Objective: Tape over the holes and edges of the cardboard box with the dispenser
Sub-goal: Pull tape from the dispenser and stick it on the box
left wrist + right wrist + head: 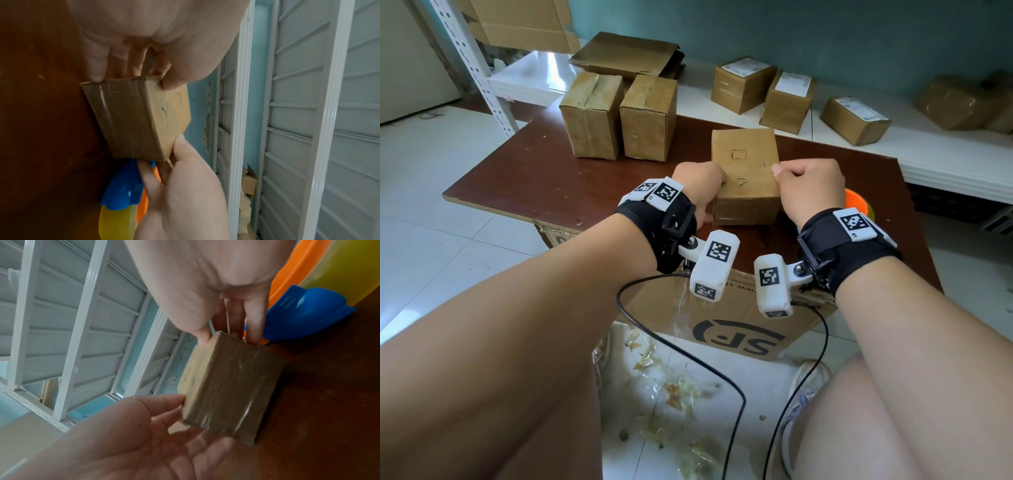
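- The cardboard box (745,174) sits on the brown table (544,174), right between my two hands.
- My left hand (700,186) grips the left side of the box. My thumb lies on the top face and my fingers (115,65) curl down the side.
- My right hand (810,186) grips the right side the same way, thumb on the top edge, fingers (255,321) down the side wall.
- So both hands are curled around the box, one on each side, and they squeeze it from left and right.
- The top of the box shows a little square cut (739,154) and a small torn hole (740,181) near my left thumb.
- The front side of the box, the one facing me, looks shiny, with clear tape (125,123) on it.
- The tape dispenser (123,191) is blue, orange and yellow. It lies on the table just to the right of the box, beside my right hand. No hand touches it.
- Two tall boxes (619,116) stand farther back on the table, to the left.
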`<state>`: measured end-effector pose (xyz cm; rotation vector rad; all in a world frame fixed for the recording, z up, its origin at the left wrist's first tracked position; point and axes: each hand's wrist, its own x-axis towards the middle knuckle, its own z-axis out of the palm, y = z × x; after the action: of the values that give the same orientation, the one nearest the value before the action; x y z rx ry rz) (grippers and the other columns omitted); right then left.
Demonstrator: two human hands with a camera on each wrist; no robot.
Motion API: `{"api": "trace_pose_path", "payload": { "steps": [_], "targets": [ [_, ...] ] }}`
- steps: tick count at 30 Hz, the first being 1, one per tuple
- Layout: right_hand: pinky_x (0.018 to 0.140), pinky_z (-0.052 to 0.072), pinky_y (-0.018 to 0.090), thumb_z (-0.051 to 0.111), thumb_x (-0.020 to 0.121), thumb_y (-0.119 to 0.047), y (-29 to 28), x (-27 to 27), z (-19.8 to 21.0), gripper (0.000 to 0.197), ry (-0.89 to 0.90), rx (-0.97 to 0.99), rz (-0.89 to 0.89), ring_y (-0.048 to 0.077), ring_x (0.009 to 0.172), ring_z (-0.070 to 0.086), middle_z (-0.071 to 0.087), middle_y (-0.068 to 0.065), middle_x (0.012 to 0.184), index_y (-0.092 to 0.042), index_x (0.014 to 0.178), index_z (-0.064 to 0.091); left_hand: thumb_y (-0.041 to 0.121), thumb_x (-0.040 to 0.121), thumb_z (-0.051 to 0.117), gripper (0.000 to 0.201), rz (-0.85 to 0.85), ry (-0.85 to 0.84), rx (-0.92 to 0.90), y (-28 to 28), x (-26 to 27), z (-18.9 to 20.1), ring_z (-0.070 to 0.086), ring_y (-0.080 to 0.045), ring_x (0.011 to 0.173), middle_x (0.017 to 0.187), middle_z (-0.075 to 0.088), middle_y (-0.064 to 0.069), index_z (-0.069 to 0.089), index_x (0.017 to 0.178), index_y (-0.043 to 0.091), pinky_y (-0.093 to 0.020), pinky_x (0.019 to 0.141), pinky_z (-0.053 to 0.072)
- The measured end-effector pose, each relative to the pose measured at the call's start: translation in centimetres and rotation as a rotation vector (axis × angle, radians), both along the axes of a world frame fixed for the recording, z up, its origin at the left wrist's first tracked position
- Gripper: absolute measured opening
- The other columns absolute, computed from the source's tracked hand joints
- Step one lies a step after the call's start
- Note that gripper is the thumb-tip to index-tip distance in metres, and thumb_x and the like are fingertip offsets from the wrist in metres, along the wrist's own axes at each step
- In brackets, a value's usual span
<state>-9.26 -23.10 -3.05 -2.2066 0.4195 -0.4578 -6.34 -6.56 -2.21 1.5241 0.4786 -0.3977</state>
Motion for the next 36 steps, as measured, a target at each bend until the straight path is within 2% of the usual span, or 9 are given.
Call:
{"api": "trace_pose_path", "payload": {
  "steps": [3, 6, 10, 13, 16, 22, 29, 33, 36],
  "targets": [
    [0.084, 0.046, 0.026, 0.071, 0.1, -0.043, 1.0, -0.3, 0.3, 0.03, -0.061, 0.016, -0.02, 0.01, 0.099, 0.061, 0.073, -0.003, 0.116, -0.019, 0.119, 0.075, 0.01, 0.097, 0.059, 0.022, 0.035, -0.148, -0.034, 0.1, -0.3, 0.0, 0.071, -0.034, 0.103, 0.109, 0.072, -0.016, 0.072, 0.115, 0.007, -0.047, 0.095, 0.062],
    [0.074, 0.05, 0.027, 0.087, 0.081, -0.053, 2.0, -0.8, 0.3, 0.046, -0.132, 0.008, -0.015, 0.012, 0.091, 0.063, 0.068, -0.009, 0.1, -0.021, 0.105, 0.065, 0.024, 0.095, 0.067, 0.008, 0.028, -0.326, 0.01, 0.2, -1.2, 0.4, 0.067, -0.019, 0.085, 0.092, 0.07, 0.0, 0.067, 0.091, 0.018, -0.032, 0.078, 0.056],
    [0.072, 0.055, 0.02, 0.087, 0.084, -0.05, 2.4, -1.0, 0.5, 0.033, -0.26, 0.068, 0.044, -0.001, 0.083, 0.067, 0.071, -0.017, 0.09, -0.025, 0.096, 0.07, 0.041, 0.085, 0.087, 0.049, 0.0, -0.512, 0.098, 1.0, -1.6, -0.2, 0.073, -0.006, 0.097, 0.108, 0.075, 0.008, 0.065, 0.122, 0.019, -0.028, 0.087, 0.061],
    [0.08, 0.057, 0.019, 0.078, 0.096, -0.035, 2.5, -1.1, 0.5, 0.016, -0.293, 0.123, 0.081, -0.008, 0.083, 0.065, 0.07, -0.019, 0.088, -0.021, 0.102, 0.078, 0.046, 0.075, 0.095, 0.066, 0.021, -0.594, 0.192, 1.5, -1.3, -0.6, 0.073, -0.007, 0.101, 0.113, 0.074, 0.009, 0.062, 0.125, 0.02, -0.033, 0.093, 0.062],
    [0.085, 0.064, 0.039, 0.078, 0.094, -0.043, 2.8, -1.0, 0.2, 0.031, -0.277, 0.242, 0.061, 0.005, 0.09, 0.072, 0.075, -0.01, 0.096, -0.019, 0.114, 0.078, 0.041, 0.075, 0.097, 0.062, 0.003, -0.664, 0.167, 1.8, -1.1, -0.6, 0.075, -0.008, 0.1, 0.111, 0.078, 0.007, 0.069, 0.125, 0.018, -0.036, 0.092, 0.064],
    [0.088, 0.063, 0.033, 0.087, 0.078, -0.057, 3.3, -1.6, 0.8, 0.051, -0.306, 0.32, 0.079, 0.002, 0.096, 0.074, 0.08, -0.012, 0.104, -0.025, 0.116, 0.079, 0.03, 0.083, 0.092, 0.05, -0.116, -0.83, 0.07, 2.3, -1.1, -0.6, 0.078, -0.012, 0.104, 0.11, 0.082, 0.006, 0.075, 0.129, 0.018, -0.041, 0.095, 0.063],
    [0.095, 0.062, 0.038, 0.091, 0.083, -0.037, 2.4, -1.5, 1.0, 0.032, -0.371, 0.48, 0.196, 0.011, 0.104, 0.077, 0.082, -0.008, 0.107, -0.026, 0.112, 0.081, 0.034, 0.095, 0.076, 0.058, -0.149, -0.897, 0.101, 2.7, -0.7, 0.2, 0.07, -0.009, 0.123, 0.129, 0.076, 0.002, 0.064, 0.146, 0.009, -0.04, 0.109, 0.056],
    [0.103, 0.06, 0.044, 0.075, 0.095, -0.055, 1.4, -0.8, 0.6, 0.033, -0.29, 0.507, 0.176, 0.013, 0.112, 0.075, 0.08, -0.011, 0.114, -0.03, 0.114, 0.08, 0.034, 0.104, 0.061, 0.037, -0.119, -0.856, 0.144, 2.9, -1.0, 0.8, 0.073, -0.002, 0.106, 0.115, 0.081, 0.004, 0.075, 0.134, 0.019, -0.033, 0.101, 0.058],
    [0.097, 0.062, 0.051, 0.057, 0.101, -0.067, 0.6, -0.4, 0.9, 0.043, -0.113, 0.548, 0.151, 0.015, 0.106, 0.077, 0.081, -0.014, 0.107, -0.032, 0.116, 0.077, 0.037, 0.106, 0.058, 0.03, -0.173, -0.808, 0.13, 2.6, -1.4, 1.1, 0.073, -0.007, 0.098, 0.102, 0.081, 0.008, 0.082, 0.119, 0.025, -0.03, 0.098, 0.057]
  ]
}}
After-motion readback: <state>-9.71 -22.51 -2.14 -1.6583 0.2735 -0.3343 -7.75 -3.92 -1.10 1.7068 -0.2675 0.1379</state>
